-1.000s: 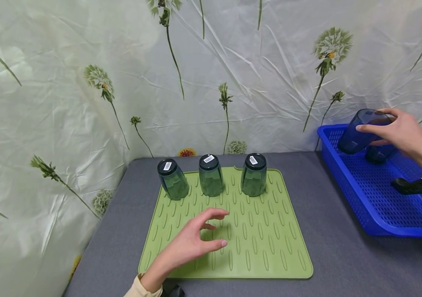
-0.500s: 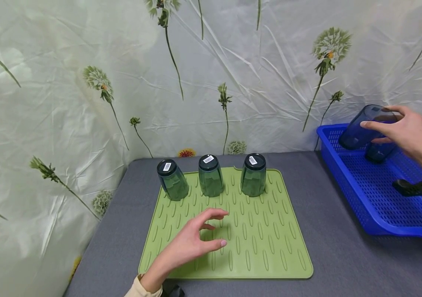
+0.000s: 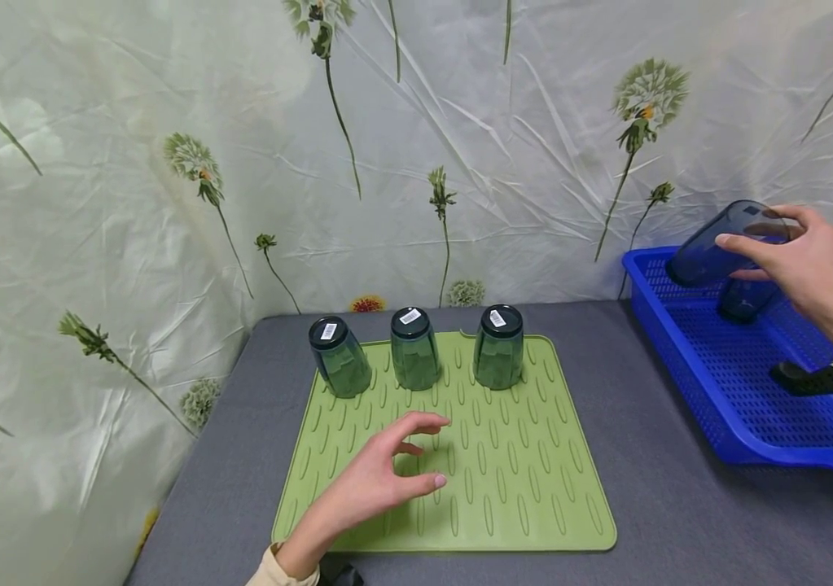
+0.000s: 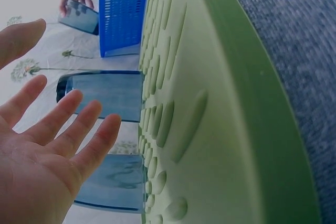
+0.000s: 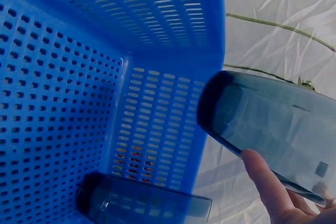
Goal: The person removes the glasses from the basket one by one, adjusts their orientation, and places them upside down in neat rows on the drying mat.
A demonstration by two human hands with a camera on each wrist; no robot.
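Observation:
My right hand (image 3: 815, 264) grips a dark blue-tinted glass tumbler (image 3: 716, 240) between thumb and fingers. This glass is tilted, its thick base low and left, over the back-left corner of the blue basket (image 3: 687, 382). In the right wrist view the held glass (image 5: 283, 124) overlaps the basket's edge. A second glass (image 5: 142, 203) lies on its side inside the basket. Three greenish glasses, left (image 3: 343, 366), middle (image 3: 416, 358) and right (image 3: 500, 354), stand upside down along the back of the green mat (image 3: 519, 505). Above the mat's front, my left hand (image 3: 375, 480) holds nothing, fingers relaxed and spread.
The green mat lies on a dark grey cloth-covered table (image 3: 643, 521). Behind it hangs a wrinkled curtain (image 3: 357, 220) printed with dandelions. A black strap piece (image 3: 808, 380) at the right wrist shows over the basket's floor.
My right hand has raised the glass slightly and shifted it a little right, tipping it further over toward its side. The left hand has kept its place over the mat.

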